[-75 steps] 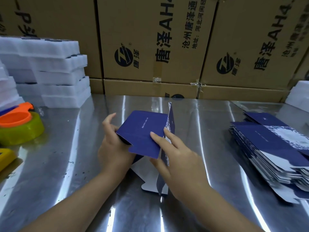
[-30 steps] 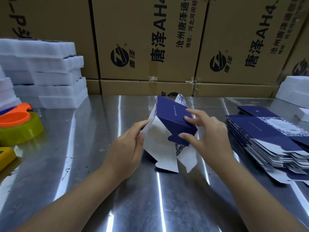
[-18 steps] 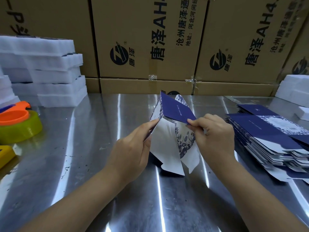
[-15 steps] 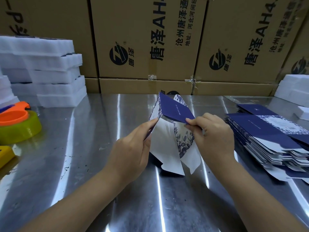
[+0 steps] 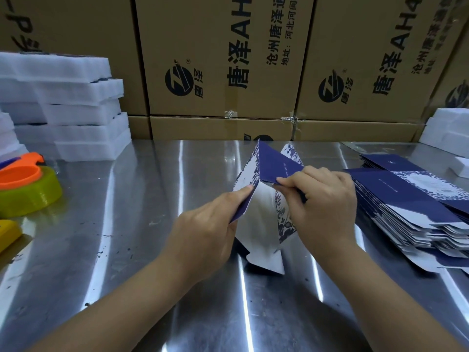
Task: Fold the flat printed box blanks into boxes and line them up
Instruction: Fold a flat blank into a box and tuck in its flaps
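Both hands grip one half-folded box blank (image 5: 266,199) over the tabletop (image 5: 127,237): left hand (image 5: 203,237) and right hand (image 5: 322,207) each pinch a panel.

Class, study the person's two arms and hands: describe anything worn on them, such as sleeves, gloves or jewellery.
Nothing worn shows. The left hand and right hand have no gloves and no visible rings. The left forearm and right forearm are uncovered to the picture's edge: no sleeve, watch or bracelet.
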